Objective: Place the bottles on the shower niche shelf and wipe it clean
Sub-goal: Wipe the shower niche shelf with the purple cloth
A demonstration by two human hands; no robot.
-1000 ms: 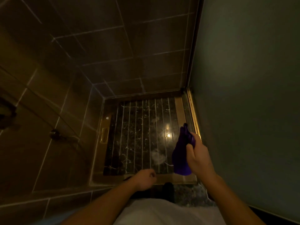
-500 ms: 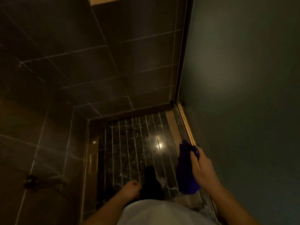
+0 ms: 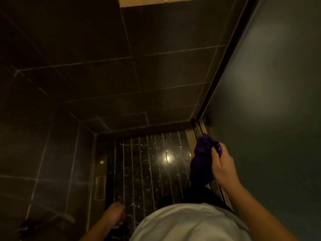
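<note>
Tilted upward since a second ago, so that more of the dark brown tiled wall (image 3: 107,63) fills the view and a bright tan edge (image 3: 173,0) now shows at the very top. Moved deeper into the stall too: black marble floor with pale veins and thin light strips (image 3: 147,164) sits lower in frame, with a white-clad torso (image 3: 187,223) covering its near end. Raised a little higher than before, the right hand (image 3: 224,167), fingers clamped on a bunched purple cloth (image 3: 201,162); cloth hangs down from the grip, close beside the gold-coloured door track (image 3: 202,127) and the smooth dark green panel (image 3: 278,101) on the right. Dropped to the bottom of the frame, the left hand (image 3: 115,216), fingers curled together into a loose fist, nothing visibly held. Bright lamp reflection (image 3: 167,157) on the floor, left of the cloth. Small gold rectangular drain plate (image 3: 100,188) along the floor's left border, a pale round spot (image 3: 101,161) just above it. Dark metal fitting (image 3: 26,226) low on the left wall, too dim to make out. Bottles and niche shelf not identifiable anywhere in this view.
</note>
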